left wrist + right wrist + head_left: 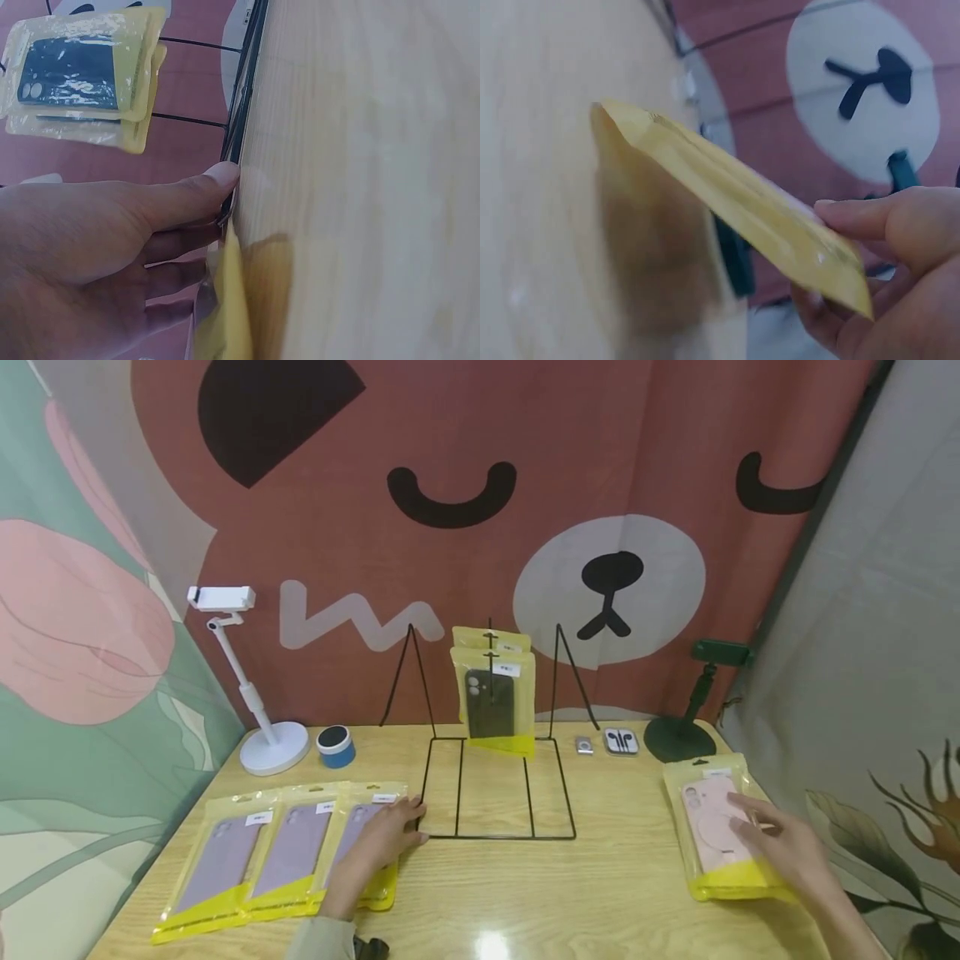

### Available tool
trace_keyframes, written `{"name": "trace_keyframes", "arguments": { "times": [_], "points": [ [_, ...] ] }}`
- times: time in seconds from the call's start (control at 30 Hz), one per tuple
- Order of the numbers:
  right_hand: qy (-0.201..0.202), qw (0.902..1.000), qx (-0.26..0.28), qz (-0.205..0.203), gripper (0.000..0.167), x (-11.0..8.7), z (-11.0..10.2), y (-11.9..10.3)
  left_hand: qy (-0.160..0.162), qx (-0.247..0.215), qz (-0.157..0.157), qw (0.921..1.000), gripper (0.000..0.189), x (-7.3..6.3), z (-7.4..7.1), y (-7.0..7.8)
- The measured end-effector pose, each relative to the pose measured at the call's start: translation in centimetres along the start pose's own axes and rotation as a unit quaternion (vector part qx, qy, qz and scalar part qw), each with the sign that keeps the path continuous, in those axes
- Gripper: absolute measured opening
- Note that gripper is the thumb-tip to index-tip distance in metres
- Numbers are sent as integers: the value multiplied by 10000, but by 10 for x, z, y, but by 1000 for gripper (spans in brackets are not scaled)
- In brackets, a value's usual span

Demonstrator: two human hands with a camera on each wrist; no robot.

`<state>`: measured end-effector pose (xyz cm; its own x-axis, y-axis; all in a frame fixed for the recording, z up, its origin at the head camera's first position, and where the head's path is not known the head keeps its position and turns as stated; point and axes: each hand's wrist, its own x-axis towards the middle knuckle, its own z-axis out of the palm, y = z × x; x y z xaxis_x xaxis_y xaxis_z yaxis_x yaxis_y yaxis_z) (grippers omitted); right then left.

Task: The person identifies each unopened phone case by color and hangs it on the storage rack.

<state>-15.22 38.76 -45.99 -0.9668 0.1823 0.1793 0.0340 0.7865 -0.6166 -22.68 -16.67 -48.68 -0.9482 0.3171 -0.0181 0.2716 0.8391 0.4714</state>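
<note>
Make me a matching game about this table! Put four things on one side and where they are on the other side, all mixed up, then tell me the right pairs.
Things:
1. pink-case packet
2. purple-case packets
3. dark-case packet
4. blue round thing

Places:
A. hanging on the wire rack
B. standing beside the base of the white stand
C. held by the right hand
D. lying in a row on the table

Right pairs: 1-C, 2-D, 3-A, 4-B
</note>
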Motion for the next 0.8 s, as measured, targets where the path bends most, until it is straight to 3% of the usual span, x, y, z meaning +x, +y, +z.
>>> {"name": "trace_keyframes", "arguments": {
  "times": [0.27,0.57,0.67,0.8],
  "points": [
    [314,9959,851,-1,53,-12,-5,-54,116,148,-4,9998,50,2,1,1],
    [800,9767,1927,-496,48,-31,-9,-103,158,222,20,9996,50,2,3,2],
    [991,9655,2344,-560,47,-39,-7,-116,160,207,4,9997,50,2,2,2],
    [1110,9359,3254,-767,46,-49,-3,-129,116,155,-58,9998,50,2,1,4]
  ]
}}
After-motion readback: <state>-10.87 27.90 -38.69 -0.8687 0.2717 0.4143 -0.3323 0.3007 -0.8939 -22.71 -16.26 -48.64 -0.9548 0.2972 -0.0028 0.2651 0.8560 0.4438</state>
